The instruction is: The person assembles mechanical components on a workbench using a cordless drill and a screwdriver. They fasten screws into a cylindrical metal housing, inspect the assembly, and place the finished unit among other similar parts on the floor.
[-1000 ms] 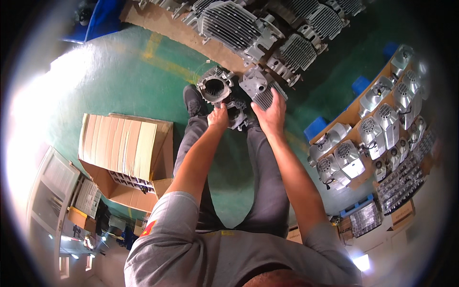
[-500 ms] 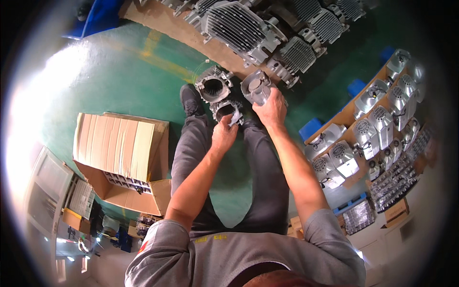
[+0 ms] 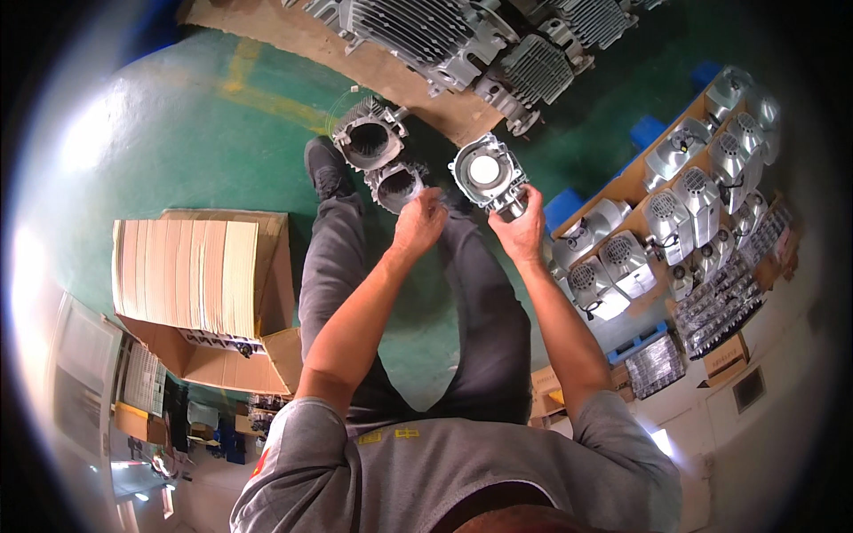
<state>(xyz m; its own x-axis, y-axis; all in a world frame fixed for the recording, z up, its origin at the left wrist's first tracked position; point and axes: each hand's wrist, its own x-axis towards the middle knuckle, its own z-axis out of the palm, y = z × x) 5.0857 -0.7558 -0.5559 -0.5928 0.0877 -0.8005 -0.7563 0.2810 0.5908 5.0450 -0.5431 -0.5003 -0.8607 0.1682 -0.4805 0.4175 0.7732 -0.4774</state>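
Observation:
My right hand (image 3: 522, 229) grips a silver cast-metal motor end cover (image 3: 488, 172) by its lower right side. The cover's round face with a bright disc in the middle is turned up. My left hand (image 3: 421, 222) has its fingers pinched together at the right edge of a finned metal motor housing (image 3: 395, 187); what they hold, if anything, cannot be made out. A second finned housing (image 3: 367, 142) stands just beyond, touching or nearly touching the first. Both housings have their dark round openings upward, on the floor between my feet.
Large finned motors (image 3: 413, 31) lie on cardboard (image 3: 267, 27) at the far side. An opened carton (image 3: 187, 275) with cardboard sheets stands at the left. Rows of silver motor units (image 3: 668, 213) fill the right side, with blue bins (image 3: 562, 210) beside them.
My right hand has turned the end cover over, so its bright disc now faces up. The pale scrap seen earlier in my left fingers no longer shows clearly. The whole view has shifted slightly.

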